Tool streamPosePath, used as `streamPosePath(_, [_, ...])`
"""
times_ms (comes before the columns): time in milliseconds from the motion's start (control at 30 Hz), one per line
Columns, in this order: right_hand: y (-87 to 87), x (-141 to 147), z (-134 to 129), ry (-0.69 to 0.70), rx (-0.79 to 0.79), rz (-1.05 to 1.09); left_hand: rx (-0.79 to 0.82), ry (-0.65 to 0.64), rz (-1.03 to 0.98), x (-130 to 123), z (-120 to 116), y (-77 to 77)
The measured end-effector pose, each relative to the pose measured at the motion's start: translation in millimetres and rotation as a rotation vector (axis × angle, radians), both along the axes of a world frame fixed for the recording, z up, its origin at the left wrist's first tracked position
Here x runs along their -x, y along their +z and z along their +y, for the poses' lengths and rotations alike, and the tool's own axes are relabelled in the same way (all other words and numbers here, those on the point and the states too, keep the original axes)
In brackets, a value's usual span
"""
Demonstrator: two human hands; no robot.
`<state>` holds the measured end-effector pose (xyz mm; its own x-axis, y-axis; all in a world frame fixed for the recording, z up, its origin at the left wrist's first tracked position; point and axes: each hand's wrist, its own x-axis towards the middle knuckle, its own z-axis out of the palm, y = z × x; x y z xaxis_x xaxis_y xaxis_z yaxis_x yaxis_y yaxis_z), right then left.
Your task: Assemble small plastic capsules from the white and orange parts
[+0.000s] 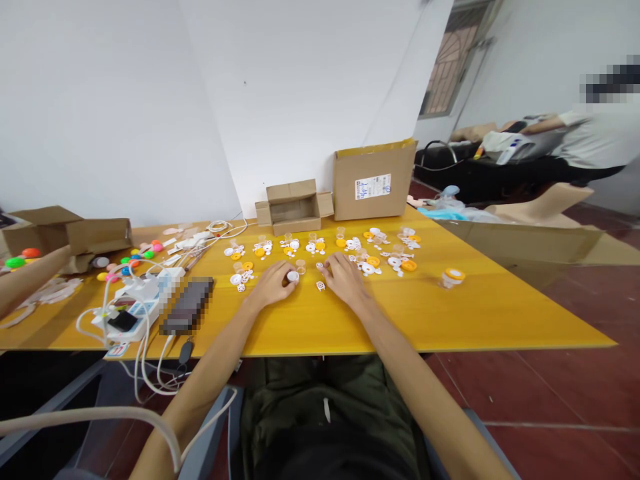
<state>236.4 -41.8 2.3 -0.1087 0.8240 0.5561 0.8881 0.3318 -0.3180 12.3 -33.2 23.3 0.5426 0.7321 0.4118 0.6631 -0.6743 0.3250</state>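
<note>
My left hand [270, 287] is closed around a small white round plastic part [293, 276], near the middle of the table. A clear plastic cup [301, 267] stands just right of it. Opposite, my right hand [346, 280] rests low over the table with bent fingers. Its fingertips meet at a small white openwork piece [320, 266]; whether they pinch it or only touch it is hard to see. A similar white openwork piece [321, 286] lies between the hands. Beyond them are several small groups of white parts, yellow rings [373, 261] and clear cups [341, 233].
At the right of the yellow table [400, 327] stands a clear jar with a yellow rim [453, 277]. An open small box [295, 212] and a larger carton [375, 183] stand at the back. Left are a power strip [150, 310], a phone [189, 305], cables and another person's arm [30, 280].
</note>
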Motion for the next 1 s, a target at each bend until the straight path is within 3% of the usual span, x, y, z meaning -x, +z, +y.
streamPosePath(467, [-10.7, 2, 7, 0.0, 0.087, 0.046, 0.016, 0.003, 0.013, 0, -2, 1.2])
streamPosePath(700, [-9.9, -7, 16, 0.136, 0.003, 0.28, 0.029, 0.008, -0.002, 1, -1, -1.0])
streamPosePath(1000, [-7.7, -3, 15, 0.162, 0.093, 0.265, -0.013, -0.037, 0.009, 0, -1, -1.5])
